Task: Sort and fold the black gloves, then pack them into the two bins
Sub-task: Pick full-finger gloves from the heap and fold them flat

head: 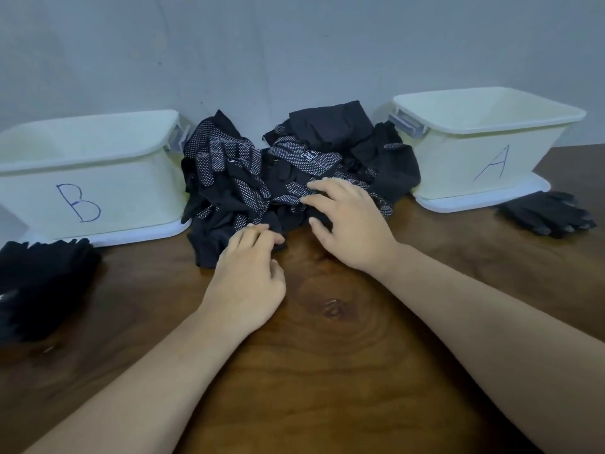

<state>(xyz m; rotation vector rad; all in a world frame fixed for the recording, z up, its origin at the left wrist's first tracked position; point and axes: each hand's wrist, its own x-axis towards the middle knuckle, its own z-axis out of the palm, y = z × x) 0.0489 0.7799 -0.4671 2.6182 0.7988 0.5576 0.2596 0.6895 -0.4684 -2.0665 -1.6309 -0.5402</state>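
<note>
**Both hands working at the glove pile**

A heap of black gloves (294,165), many with white grip dots, is lying at 12 o'clock on the wooden counter (327,371), between the two white bins. Bin B (98,191) is standing at 10 o'clock and bin A (458,158) at 2 o'clock, each touching the heap. The left hand (248,276) is reaching the heap's near edge; its fingers (258,234) are bending onto a plain dark glove, the thumb staying apart, and whether they are gripping cannot be told. The right hand (350,221) is resting on the heap at 1 o'clock of the left, its fingers (327,188) spreading apart over dotted gloves. A dark glove stack (42,283) is lying at 9 o'clock, and a flat glove pair (546,213) at 3 o'clock.
</note>
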